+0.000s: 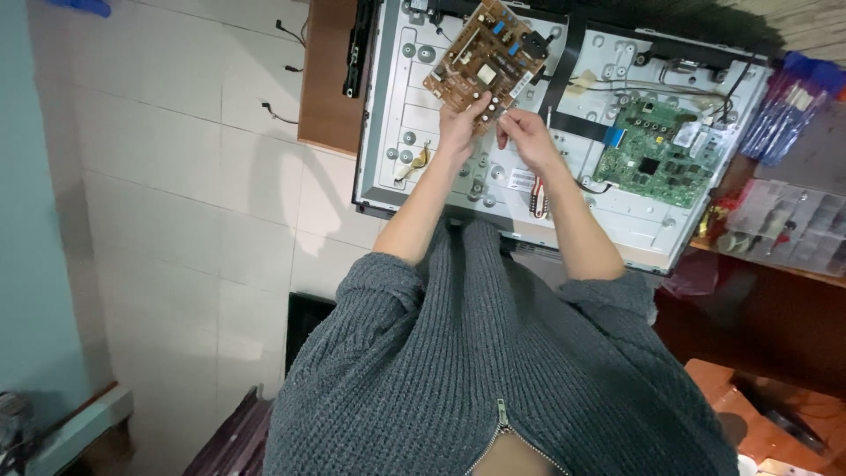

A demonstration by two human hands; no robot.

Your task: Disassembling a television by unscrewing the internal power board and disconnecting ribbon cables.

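Left hand [460, 123] gripping brown board [486, 55] by its near edge; right hand [520, 130] pinched at that edge, contents unclear. Both raised over grey panel [401, 132]; green board [656, 150] mounted to the right.

Head view, steeply down, close

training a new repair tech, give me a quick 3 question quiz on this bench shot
1. True or false: the brown circuit board lies screwed flat to the metal back panel.
2. Which hand grips the brown circuit board's lower edge? A) left hand B) right hand
3. What colour is the board mounted on the panel's right side?

Key: 1. False, it is lifted and tilted. 2. A; the right hand pinches something small just beside the edge. 3. Green.
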